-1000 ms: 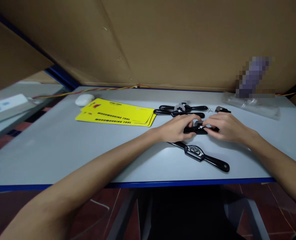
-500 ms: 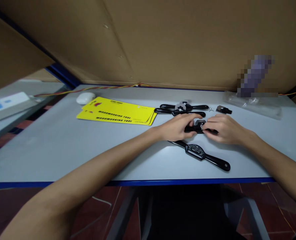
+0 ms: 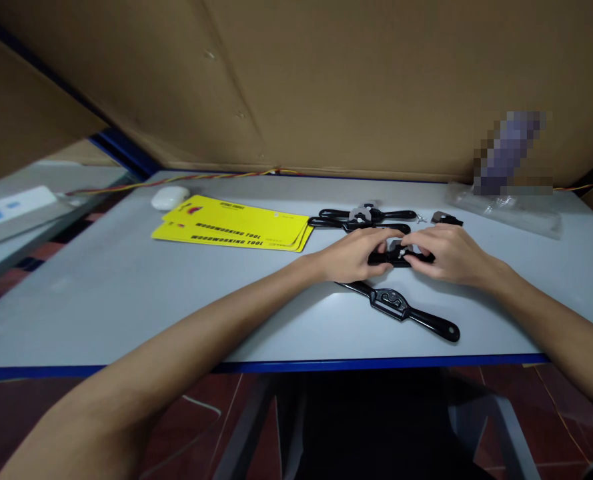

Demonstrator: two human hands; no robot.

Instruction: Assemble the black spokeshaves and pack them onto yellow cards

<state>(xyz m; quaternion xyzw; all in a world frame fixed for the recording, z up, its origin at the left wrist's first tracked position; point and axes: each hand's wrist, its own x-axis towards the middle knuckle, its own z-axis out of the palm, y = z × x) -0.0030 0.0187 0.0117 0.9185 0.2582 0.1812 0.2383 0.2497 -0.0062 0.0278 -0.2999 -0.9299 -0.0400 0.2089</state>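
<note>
A black spokeshave with a grey blade lies between my hands on the table. My left hand grips its left handle, thumb at the near side and fingers over the far side. My right hand is around its right half, index fingertip by the blade and thumb at the near edge; its other fingers are partly hidden. Closer to me lies a second spokeshave body without a blade, its left end under my left wrist. Beyond my hands rest two spokeshaves with blades fitted.
Yellow printed cards lie fanned out at left beside a white rounded case. Behind my right hand are a loose blade with a black cap and small screws. A clear plastic bag lies at back right, against a cardboard wall.
My right hand's fingers have shifted from the screw area, and the index finger now stretches farther over the blade. My left hand keeps its grip on the spokeshave.
</note>
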